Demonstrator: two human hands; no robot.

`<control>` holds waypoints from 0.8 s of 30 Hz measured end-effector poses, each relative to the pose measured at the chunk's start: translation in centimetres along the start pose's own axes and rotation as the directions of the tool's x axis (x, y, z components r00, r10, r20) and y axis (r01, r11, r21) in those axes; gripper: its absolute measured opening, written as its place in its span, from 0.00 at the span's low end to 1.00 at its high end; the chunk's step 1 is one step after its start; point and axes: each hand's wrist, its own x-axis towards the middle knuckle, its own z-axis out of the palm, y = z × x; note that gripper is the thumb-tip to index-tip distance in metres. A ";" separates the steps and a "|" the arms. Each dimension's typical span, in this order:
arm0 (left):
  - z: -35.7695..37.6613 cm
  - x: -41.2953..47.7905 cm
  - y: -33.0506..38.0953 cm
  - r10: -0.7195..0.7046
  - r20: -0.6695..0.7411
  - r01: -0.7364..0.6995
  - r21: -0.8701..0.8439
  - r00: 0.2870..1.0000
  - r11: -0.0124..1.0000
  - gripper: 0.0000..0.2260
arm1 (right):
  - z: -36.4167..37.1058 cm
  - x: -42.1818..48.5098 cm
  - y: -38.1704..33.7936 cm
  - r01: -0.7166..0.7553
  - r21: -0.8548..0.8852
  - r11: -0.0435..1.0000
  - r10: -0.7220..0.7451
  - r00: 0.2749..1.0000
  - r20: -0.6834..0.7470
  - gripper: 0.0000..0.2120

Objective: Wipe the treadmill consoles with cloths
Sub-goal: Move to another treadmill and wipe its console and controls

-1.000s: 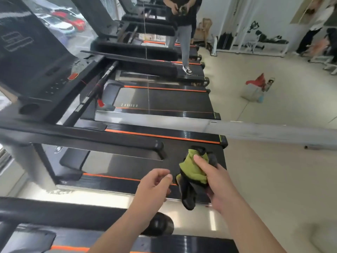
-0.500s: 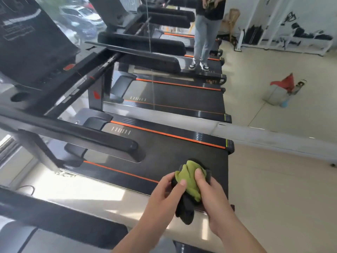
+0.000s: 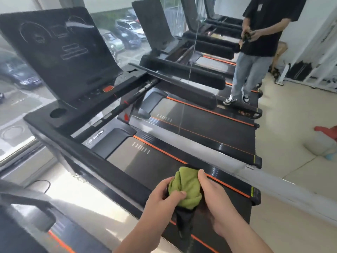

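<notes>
A bunched cloth [image 3: 187,187], green on top with a dark part hanging below, is held between both hands over the nearest treadmill belt. My left hand [image 3: 161,199] pinches its left side with thumb on the green. My right hand [image 3: 217,205] grips its right side. The nearest treadmill console [image 3: 60,57], a large dark tilted panel with faint markings, stands at upper left, well apart from the cloth. A second console [image 3: 153,26] stands further back.
Black handrails [image 3: 102,170] run from the console toward me. More treadmills line up to the right. A person in a black shirt and jeans [image 3: 255,52] stands on a far belt. A pale bag with red items [image 3: 322,141] sits on the floor at right.
The view has swung up and left, bringing the near console into full sight. My left hand has closed onto the cloth and both hands now hold it bunched together.
</notes>
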 end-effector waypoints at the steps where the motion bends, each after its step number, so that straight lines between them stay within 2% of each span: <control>1: -0.2 0.8 0.9 -0.001 -0.015 0.000 -0.020 1.000 1.000 0.13 | 0.5 0.9 -1.1 -0.006 -0.003 1.000 0.006 1.000 0.019 0.29; 4: -1.0 3.5 3.0 -0.007 -0.097 -0.001 -0.081 0.995 0.997 0.16 | 2.3 4.3 -4.4 -0.010 -0.017 1.000 0.012 0.994 0.109 0.30; 7: -1.8 6.9 3.9 0.018 -0.221 -0.040 -0.094 0.975 0.995 0.24 | 4.0 8.2 -7.6 0.052 -0.078 0.996 -0.039 0.986 0.164 0.25; 9: -1.9 9.7 4.5 0.024 -0.315 -0.058 -0.098 0.949 0.993 0.27 | 4.4 11.5 -9.5 0.095 -0.128 0.987 -0.064 0.972 0.227 0.27; 10: -1.7 11.1 5.0 0.019 -0.357 -0.065 -0.117 0.934 0.991 0.26 | 4.6 13.2 -10.4 0.120 -0.154 0.981 -0.075 0.959 0.272 0.26; 13: -0.1 15.7 7.3 0.008 -0.436 -0.131 -0.254 0.900 0.958 0.11 | 4.9 18.8 -13.8 0.187 -0.213 0.959 -0.083 0.904 0.420 0.18; 14: 0.5 17.4 8.4 0.008 -0.452 -0.153 -0.287 0.892 0.946 0.09 | 5.1 20.5 -15.3 0.211 -0.206 0.955 -0.094 0.881 0.464 0.18; 17: 3.2 22.8 11.5 -0.013 -0.503 -0.170 -0.316 0.864 0.934 0.12 | 5.2 26.2 -20.0 0.269 -0.168 0.948 -0.124 0.804 0.582 0.20; 21: 6.6 27.6 15.4 0.021 -0.525 -0.260 -0.386 0.851 0.885 0.15 | 5.6 31.3 -26.4 0.370 -0.216 0.904 -0.125 0.710 0.693 0.26; 24: 6.9 30.1 16.9 0.011 -0.507 -0.315 -0.520 0.862 0.794 0.18 | 7.2 33.5 -30.5 0.384 -0.214 0.898 -0.123 0.686 0.717 0.17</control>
